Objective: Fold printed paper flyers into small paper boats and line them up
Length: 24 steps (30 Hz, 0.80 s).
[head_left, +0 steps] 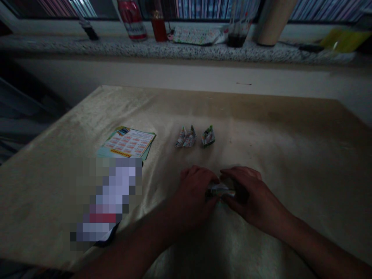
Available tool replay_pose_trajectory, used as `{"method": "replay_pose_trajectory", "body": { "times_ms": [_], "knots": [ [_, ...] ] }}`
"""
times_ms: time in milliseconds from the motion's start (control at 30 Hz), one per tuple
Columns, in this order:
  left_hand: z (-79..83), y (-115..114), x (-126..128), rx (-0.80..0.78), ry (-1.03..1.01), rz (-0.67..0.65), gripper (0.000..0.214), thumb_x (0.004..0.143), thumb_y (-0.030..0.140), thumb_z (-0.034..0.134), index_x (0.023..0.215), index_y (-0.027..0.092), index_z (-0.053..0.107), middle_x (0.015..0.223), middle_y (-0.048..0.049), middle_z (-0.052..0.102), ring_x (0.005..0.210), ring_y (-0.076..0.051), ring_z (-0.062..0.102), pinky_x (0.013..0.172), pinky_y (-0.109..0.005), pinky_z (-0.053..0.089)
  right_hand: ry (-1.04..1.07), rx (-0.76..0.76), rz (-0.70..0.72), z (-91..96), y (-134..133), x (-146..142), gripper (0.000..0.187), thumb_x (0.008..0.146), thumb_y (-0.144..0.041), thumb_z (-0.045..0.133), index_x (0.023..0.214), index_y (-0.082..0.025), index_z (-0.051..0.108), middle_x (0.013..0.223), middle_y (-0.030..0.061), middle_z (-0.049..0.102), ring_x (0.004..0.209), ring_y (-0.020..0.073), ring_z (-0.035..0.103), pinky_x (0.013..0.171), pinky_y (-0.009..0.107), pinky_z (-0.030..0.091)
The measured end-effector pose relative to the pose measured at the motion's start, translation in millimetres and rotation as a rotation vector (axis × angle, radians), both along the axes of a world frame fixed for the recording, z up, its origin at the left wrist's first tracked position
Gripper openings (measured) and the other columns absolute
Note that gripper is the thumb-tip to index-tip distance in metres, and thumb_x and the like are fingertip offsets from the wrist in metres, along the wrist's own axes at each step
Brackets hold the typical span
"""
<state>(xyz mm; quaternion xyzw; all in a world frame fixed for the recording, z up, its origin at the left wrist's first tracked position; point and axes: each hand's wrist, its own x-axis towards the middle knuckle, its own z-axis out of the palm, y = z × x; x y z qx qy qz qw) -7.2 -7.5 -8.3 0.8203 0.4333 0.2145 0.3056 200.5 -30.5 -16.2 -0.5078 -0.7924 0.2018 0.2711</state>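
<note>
Between my two hands, low over the table, is a small piece of folded paper (221, 190), its shape partly hidden by my fingers. My left hand (197, 190) curls round its left end with thumb and forefinger. From the other side, my right hand (247, 190) closes on the right end in the same way. Beyond my hands stand two small folded paper figures: a wider one with two points (186, 137) and, just right of it, a narrower one with green edges (208, 136).
Printed sheets (130, 141) with a calendar-like grid lie at the left of the table (290, 155). Nearer me is a pixelated oblong thing (112, 197) with a dark edge. The windowsill (188, 52) holds a red can (132, 19), a patterned pouch (197, 35) and a beige cylinder (274, 21).
</note>
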Motion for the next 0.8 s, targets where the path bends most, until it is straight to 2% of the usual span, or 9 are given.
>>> {"method": "replay_pose_trajectory", "body": {
  "times_ms": [100, 200, 333, 400, 467, 533, 600, 667, 800],
  "knots": [
    [-1.5, 0, -1, 0.031, 0.025, 0.020, 0.034, 0.080, 0.020, 0.075, 0.110, 0.018, 0.060, 0.111, -0.0072, 0.067, 0.107, -0.027, 0.057, 0.095, -0.045, 0.041, 0.029, -0.029, 0.017, -0.1, 0, -2, 0.045, 0.081, -0.012, 0.068, 0.122, -0.027, 0.055, 0.111, 0.0052, 0.071, 0.107, 0.0254, 0.063, 0.094, 0.045, 0.045],
    [-3.3, 0, -2, 0.086, 0.097, 0.025, 0.045, 0.081, 0.028, 0.075, 0.122, 0.018, 0.059, 0.135, -0.0136, 0.056, 0.125, -0.032, 0.049, 0.103, -0.051, 0.038, 0.035, -0.039, 0.010, 1.3, 1, -2, 0.045, 0.080, -0.011, 0.067, 0.121, -0.025, 0.056, 0.109, 0.0059, 0.071, 0.107, 0.0258, 0.063, 0.096, 0.046, 0.045],
    [-2.0, 1, -2, 0.085, 0.150, 0.002, 0.042, 0.082, 0.028, 0.073, 0.121, 0.021, 0.063, 0.150, -0.0138, 0.044, 0.138, -0.034, 0.040, 0.110, -0.054, 0.033, -0.071, 0.029, 0.028, 1.7, 2, 1, 0.046, 0.081, -0.019, 0.070, 0.126, -0.021, 0.060, 0.128, 0.0129, 0.063, 0.122, 0.0312, 0.055, 0.103, 0.052, 0.040],
    [-0.8, 2, -2, 0.070, 0.116, 0.004, 0.040, 0.081, 0.027, 0.075, 0.118, 0.021, 0.063, 0.148, -0.0130, 0.047, 0.137, -0.034, 0.041, 0.111, -0.054, 0.034, -0.097, 0.040, 0.048, 1.7, 2, 2, 0.042, 0.082, -0.019, 0.071, 0.124, -0.021, 0.064, 0.135, 0.0139, 0.059, 0.128, 0.0331, 0.051, 0.105, 0.054, 0.038],
    [-0.2, 3, -1, 0.044, 0.062, 0.006, 0.036, 0.079, 0.022, 0.076, 0.113, 0.021, 0.063, 0.135, -0.0116, 0.057, 0.129, -0.031, 0.049, 0.107, -0.051, 0.038, -0.083, 0.044, 0.073, 2.6, 3, 2, 0.036, 0.082, -0.018, 0.071, 0.117, -0.022, 0.068, 0.133, 0.0130, 0.060, 0.127, 0.0328, 0.052, 0.104, 0.054, 0.038],
    [-0.2, 2, -1, 0.009, 0.006, 0.003, 0.035, 0.078, 0.015, 0.073, 0.111, 0.020, 0.062, 0.116, -0.0081, 0.067, 0.114, -0.027, 0.058, 0.102, -0.048, 0.043, -0.029, 0.027, 0.105, 4.8, 5, 0, 0.019, 0.084, -0.018, 0.070, 0.103, -0.022, 0.071, 0.114, 0.0094, 0.069, 0.112, 0.0282, 0.061, 0.098, 0.049, 0.043],
    [-0.4, 1, -1, -0.027, -0.052, 0.007, 0.041, 0.077, 0.009, 0.068, 0.116, 0.021, 0.060, 0.104, -0.0050, 0.070, 0.104, -0.024, 0.062, 0.097, -0.044, 0.047, 0.054, -0.009, 0.117, 7.6, 6, -1, 0.004, 0.087, -0.018, 0.067, 0.087, -0.021, 0.068, 0.087, 0.0039, 0.070, 0.090, 0.0218, 0.065, 0.088, 0.042, 0.047],
    [0.3, 0, -1, -0.073, -0.128, 0.043, 0.044, 0.077, 0.008, 0.066, 0.119, 0.022, 0.060, 0.105, -0.0047, 0.071, 0.102, -0.024, 0.064, 0.094, -0.042, 0.050, 0.135, -0.028, 0.076, 10.1, 7, -1, 0.009, 0.090, -0.020, 0.065, 0.081, -0.021, 0.066, 0.073, 0.0012, 0.067, 0.076, 0.0189, 0.062, 0.078, 0.037, 0.049],
    [5.9, 1, 2, -0.197, -0.296, 0.136, 0.035, 0.077, 0.014, 0.069, 0.111, 0.022, 0.064, 0.102, -0.0039, 0.073, 0.095, -0.022, 0.069, 0.088, -0.039, 0.054, 0.211, -0.039, 0.012, 13.7, 5, -1, 0.015, 0.091, -0.025, 0.066, 0.077, -0.021, 0.067, 0.076, 0.0031, 0.071, 0.075, 0.0195, 0.063, 0.070, 0.035, 0.050]
  ]
}}
